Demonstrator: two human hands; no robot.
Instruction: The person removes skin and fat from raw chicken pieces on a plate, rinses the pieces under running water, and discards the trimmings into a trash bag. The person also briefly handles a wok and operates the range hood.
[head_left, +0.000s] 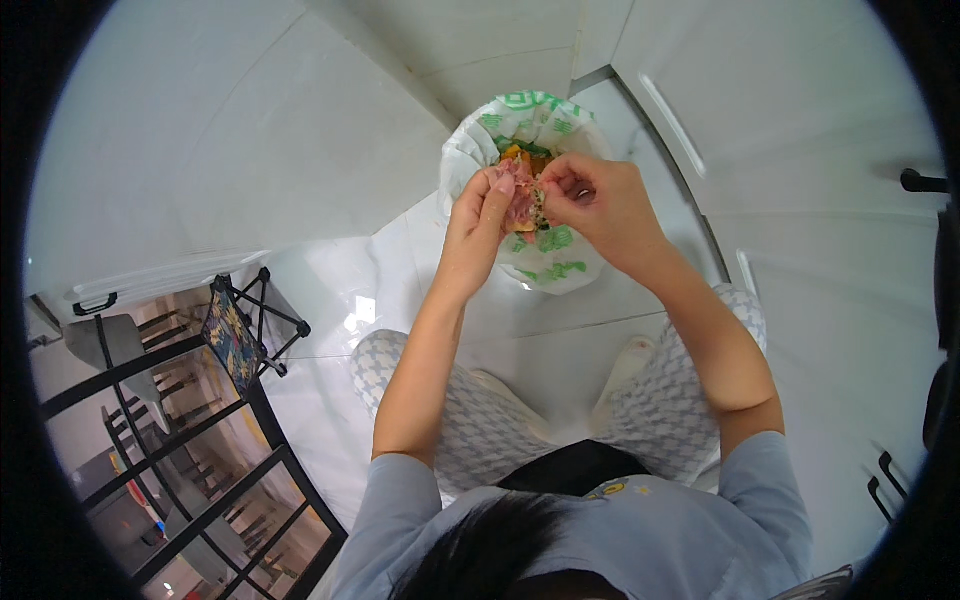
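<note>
A round bin (555, 259) lined with a white plastic bag with green print stands on the floor before me. Food scraps (534, 152), orange, brown and green, lie inside it. Over its opening, my left hand (478, 217) holds a soft piece of pink, raw-looking food (519, 196), its thumb on top. At the right edge of that piece, my right hand (596, 202) pinches with thumb and forefinger at dark-speckled pale bits. Whether its fingertips grip any of the bits cannot be made out.
White cabinet fronts (810, 150) with black handles rise on the right, and a pale panel (187, 135) on the left. A folding stool (236, 334) with patterned fabric stands at the left, beside a black-framed glass door (262, 420). My slippered feet rest on white floor tiles (525, 352).
</note>
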